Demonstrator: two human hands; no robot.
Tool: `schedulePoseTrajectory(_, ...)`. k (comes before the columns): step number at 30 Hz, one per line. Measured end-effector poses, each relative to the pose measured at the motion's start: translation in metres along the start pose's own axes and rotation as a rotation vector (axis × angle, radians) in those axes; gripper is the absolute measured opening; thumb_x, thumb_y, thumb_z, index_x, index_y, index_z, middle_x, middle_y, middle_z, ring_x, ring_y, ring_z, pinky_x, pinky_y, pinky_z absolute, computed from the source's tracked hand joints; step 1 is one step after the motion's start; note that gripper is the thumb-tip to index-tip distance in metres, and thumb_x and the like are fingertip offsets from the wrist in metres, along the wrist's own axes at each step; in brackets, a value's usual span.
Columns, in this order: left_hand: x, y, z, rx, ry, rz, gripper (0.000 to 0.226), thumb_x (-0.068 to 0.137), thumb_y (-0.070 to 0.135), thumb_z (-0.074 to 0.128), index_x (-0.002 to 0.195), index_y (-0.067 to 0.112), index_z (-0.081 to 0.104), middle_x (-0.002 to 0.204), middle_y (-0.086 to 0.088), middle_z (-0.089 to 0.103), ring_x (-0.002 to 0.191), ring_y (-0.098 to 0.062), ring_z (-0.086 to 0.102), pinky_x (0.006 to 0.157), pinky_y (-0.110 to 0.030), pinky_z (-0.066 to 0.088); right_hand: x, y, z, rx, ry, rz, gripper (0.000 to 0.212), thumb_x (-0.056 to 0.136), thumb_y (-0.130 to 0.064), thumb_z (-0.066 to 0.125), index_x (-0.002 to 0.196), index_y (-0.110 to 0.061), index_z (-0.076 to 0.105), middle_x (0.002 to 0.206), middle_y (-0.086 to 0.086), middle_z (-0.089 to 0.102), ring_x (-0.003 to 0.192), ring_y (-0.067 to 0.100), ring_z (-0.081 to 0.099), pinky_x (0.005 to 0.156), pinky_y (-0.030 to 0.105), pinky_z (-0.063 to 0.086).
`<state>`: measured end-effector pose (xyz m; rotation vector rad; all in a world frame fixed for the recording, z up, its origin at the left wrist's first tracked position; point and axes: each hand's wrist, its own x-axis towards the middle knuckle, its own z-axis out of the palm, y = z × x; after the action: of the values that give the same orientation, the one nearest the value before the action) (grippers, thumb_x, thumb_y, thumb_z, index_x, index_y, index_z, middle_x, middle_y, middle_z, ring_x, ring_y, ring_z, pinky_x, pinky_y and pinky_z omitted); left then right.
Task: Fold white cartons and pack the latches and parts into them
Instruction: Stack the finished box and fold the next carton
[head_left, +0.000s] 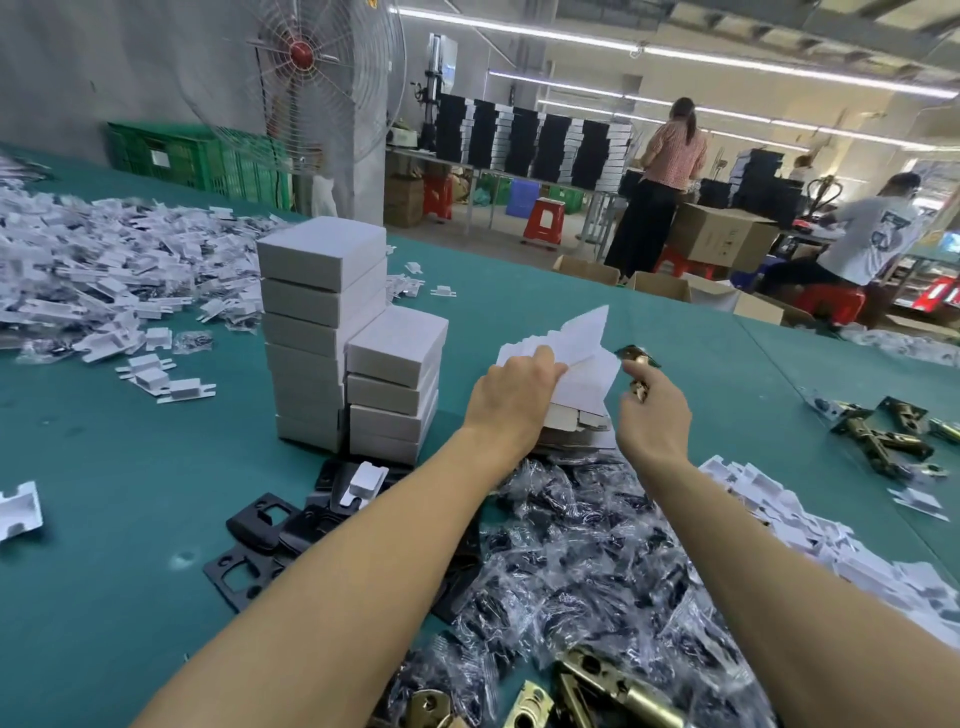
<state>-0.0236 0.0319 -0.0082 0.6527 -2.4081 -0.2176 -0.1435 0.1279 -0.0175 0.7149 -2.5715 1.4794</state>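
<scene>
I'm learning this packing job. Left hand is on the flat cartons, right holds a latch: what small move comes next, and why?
Probably lift the top white carton off the flat stack: the left hand pinches its raised edge, and the right hand holds a brass latch with no carton open.

Table cover (104, 467): teal cloth, matt, faintly napped.
Folded cartons (311, 291), 2 stacks: white paperboard, matt, smooth.
Flat carton blanks (582, 338): white paperboard, grey-brown raw edges.
Latches (878, 441): brass-toned metal, glossy.
Parts bags (587, 561): clear plastic film, crinkled, shiny.
Strike plates (260, 525): black, satin sheen.
</scene>
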Motion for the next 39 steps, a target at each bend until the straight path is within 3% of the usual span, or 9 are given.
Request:
schedulePoseTrajectory(11,-0.006,-0.026,-0.01,-0.265,0.196,-0.266,0.021,0.108,0.022,0.033,0.094,0.009,0.044,0.085,-0.011,0.058,0.078,-0.036,0.053,0.063,-0.042,0.036,0.0,-0.021,0.033,-0.198,-0.152,-0.187,0.053,0.089,0.01,0.042,0.128,-0.016,0.066,0.132,0.016,0.061,0.12,0.036,0.055,0.1,0.039,0.045)
schedulePoseTrajectory(17,-0.014,-0.028,-0.017,-0.518,0.52,-0.381,0.021,0.105,0.014,0.036,0.084,0.014,0.037,0.076,0.003,0.042,0.064,-0.003,0.035,0.058,-0.03,0.019,-0.004,-0.025,0.038,-0.463,-0.229,-0.245,0.038,0.099,-0.018,0.044,0.128,-0.033,0.064,0.133,0.01,0.06,0.118,0.038,0.053,0.094,0.042,0.044)
schedulePoseTrajectory(20,-0.02,-0.021,-0.03,-0.533,0.612,-0.299,0.018,0.104,0.016,0.036,0.089,0.01,0.044,0.089,-0.004,0.051,0.066,-0.01,0.04,0.06,-0.028,0.028,-0.005,-0.03,0.037,-0.584,-0.336,-0.249,0.037,0.098,-0.028,0.038,0.124,-0.037,0.062,0.135,0.01,0.057,0.12,0.039,0.048,0.093,0.044,0.04)
schedulePoseTrajectory(23,-0.035,-0.016,-0.036,-0.417,0.594,-0.118,0.023,0.103,0.017,0.038,0.094,0.001,0.051,0.089,-0.012,0.056,0.067,-0.025,0.051,0.054,-0.034,0.039,-0.001,-0.036,0.029,-0.314,-0.404,-0.19,0.04,0.1,-0.016,0.04,0.136,-0.018,0.058,0.139,0.02,0.053,0.127,0.038,0.046,0.101,0.042,0.041)
schedulePoseTrajectory(25,-0.045,-0.016,-0.037,-0.339,0.599,-0.025,0.026,0.102,0.017,0.037,0.092,-0.001,0.053,0.084,-0.011,0.056,0.06,-0.021,0.051,0.048,-0.028,0.036,-0.006,-0.043,0.017,-0.018,-0.171,-0.082,0.03,0.098,-0.007,0.039,0.112,0.001,0.064,0.118,0.025,0.063,0.101,0.037,0.056,0.081,0.038,0.044)
schedulePoseTrajectory(27,-0.053,-0.018,-0.037,-0.289,0.594,0.026,0.019,0.1,0.011,0.042,0.09,0.0,0.053,0.078,-0.008,0.054,0.055,-0.015,0.045,0.045,-0.019,0.031,-0.016,-0.052,0.002,0.362,-0.015,0.13,0.029,0.097,-0.011,0.035,0.094,-0.004,0.063,0.103,0.021,0.066,0.079,0.031,0.059,0.068,0.034,0.043)
schedulePoseTrajectory(34,-0.077,-0.027,-0.024,0.083,0.56,0.399,0.029,0.082,-0.006,0.071,0.095,0.01,0.05,0.079,-0.005,0.065,0.062,-0.016,0.062,0.032,-0.026,0.045,-0.071,-0.054,-0.054,1.02,-0.241,0.508,0.082,0.082,-0.085,0.037,0.127,-0.018,0.052,0.11,0.019,0.066,0.089,0.039,0.072,0.073,0.053,0.061)
schedulePoseTrajectory(36,-0.078,-0.029,-0.029,0.136,0.5,0.533,0.029,0.082,-0.008,0.062,0.095,0.013,0.048,0.086,-0.003,0.068,0.074,-0.017,0.065,0.036,-0.027,0.048,-0.083,-0.05,-0.06,1.135,-0.288,0.502,0.069,0.086,-0.075,0.046,0.123,-0.018,0.06,0.112,0.019,0.067,0.09,0.038,0.073,0.072,0.051,0.061)
schedulePoseTrajectory(39,-0.081,-0.024,-0.04,0.182,0.32,0.72,0.007,0.09,0.007,0.057,0.091,0.014,0.058,0.092,0.0,0.07,0.088,-0.019,0.067,0.052,-0.029,0.053,-0.093,-0.05,-0.057,0.988,-0.188,0.462,0.02,0.102,-0.022,0.048,0.117,-0.013,0.058,0.112,0.013,0.067,0.091,0.031,0.067,0.073,0.045,0.058)
